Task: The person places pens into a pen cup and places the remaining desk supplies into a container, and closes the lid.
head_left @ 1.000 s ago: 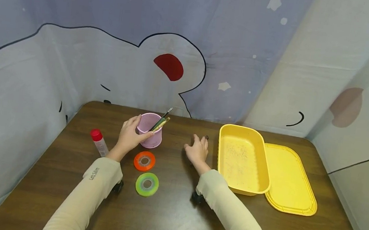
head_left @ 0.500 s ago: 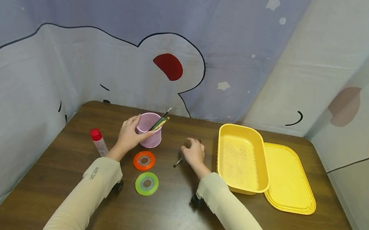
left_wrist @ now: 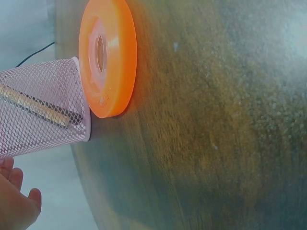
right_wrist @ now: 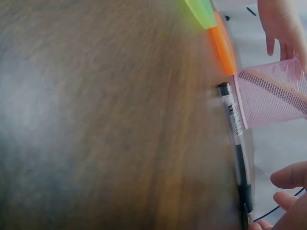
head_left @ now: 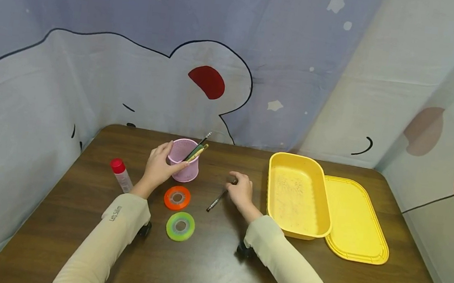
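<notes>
My left hand (head_left: pixel 159 166) grips a pink mesh pencil cup (head_left: pixel 191 174), thumb across its near side. A dark pencil (head_left: pixel 205 139) and a few green and yellowish pens lean out of it. In the left wrist view, the cup (left_wrist: pixel 43 105) stands beside orange tape (left_wrist: pixel 117 57), with my fingertips near its rim. My right hand (head_left: pixel 241 191) has bent fingers at the far end of a pen (head_left: pixel 216 201) with a clear barrel and black parts. In the right wrist view, fingertips meet this pen (right_wrist: pixel 240 158) near its lower end; the exact hold is partly cut off.
An orange tape roll (head_left: pixel 171 199) and a green tape roll (head_left: pixel 180 235) lie before the cup. Left of my left hand is a red-capped glue stick (head_left: pixel 123 179). At right stand a yellow tub (head_left: pixel 318 225) and its yellow lid (head_left: pixel 361 225). A fabric backdrop (head_left: pixel 153 87) borders the table.
My right hand has curled its fingers at the pen, which was mostly hidden under it before. The pen's near end has come out leftward and toward me. My left hand stays on the cup.
</notes>
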The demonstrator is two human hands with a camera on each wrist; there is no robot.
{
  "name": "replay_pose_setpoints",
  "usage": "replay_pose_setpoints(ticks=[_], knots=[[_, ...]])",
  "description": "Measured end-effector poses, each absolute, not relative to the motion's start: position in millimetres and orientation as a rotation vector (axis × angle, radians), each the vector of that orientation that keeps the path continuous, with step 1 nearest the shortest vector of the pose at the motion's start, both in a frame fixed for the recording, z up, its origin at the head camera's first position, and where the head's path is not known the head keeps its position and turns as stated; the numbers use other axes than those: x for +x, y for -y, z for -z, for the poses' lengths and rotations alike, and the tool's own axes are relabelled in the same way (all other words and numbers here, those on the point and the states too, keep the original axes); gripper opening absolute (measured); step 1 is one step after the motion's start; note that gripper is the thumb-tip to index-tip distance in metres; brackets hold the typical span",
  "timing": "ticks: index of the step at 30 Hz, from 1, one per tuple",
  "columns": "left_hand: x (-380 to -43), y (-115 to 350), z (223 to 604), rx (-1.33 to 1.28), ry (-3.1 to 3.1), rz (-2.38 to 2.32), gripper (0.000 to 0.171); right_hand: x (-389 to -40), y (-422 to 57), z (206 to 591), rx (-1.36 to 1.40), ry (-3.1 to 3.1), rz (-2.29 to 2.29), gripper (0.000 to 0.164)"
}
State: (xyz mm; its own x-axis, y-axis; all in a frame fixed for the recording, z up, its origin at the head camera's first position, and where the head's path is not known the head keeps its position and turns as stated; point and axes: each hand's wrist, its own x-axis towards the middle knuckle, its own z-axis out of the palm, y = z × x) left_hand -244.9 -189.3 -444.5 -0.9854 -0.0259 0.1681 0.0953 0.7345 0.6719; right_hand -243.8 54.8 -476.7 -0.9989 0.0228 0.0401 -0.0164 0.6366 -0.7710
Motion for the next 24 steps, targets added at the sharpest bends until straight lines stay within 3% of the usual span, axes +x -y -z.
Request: replay_pose_setpoints(ticks=[10, 24], knots=[[-245.2, 188.8, 444.0, -0.057, 2.771, 1.083, 0.09, -245.6, -61.2, 482.2, 0.056, 2.871, -1.222, 0.046], [-244.9, 188.3, 441.9, -0.044, 2.787, 1.064, 0.09, -233.7, -68.0, 488.5, 0.101, 2.878, -1.053, 0.04]])
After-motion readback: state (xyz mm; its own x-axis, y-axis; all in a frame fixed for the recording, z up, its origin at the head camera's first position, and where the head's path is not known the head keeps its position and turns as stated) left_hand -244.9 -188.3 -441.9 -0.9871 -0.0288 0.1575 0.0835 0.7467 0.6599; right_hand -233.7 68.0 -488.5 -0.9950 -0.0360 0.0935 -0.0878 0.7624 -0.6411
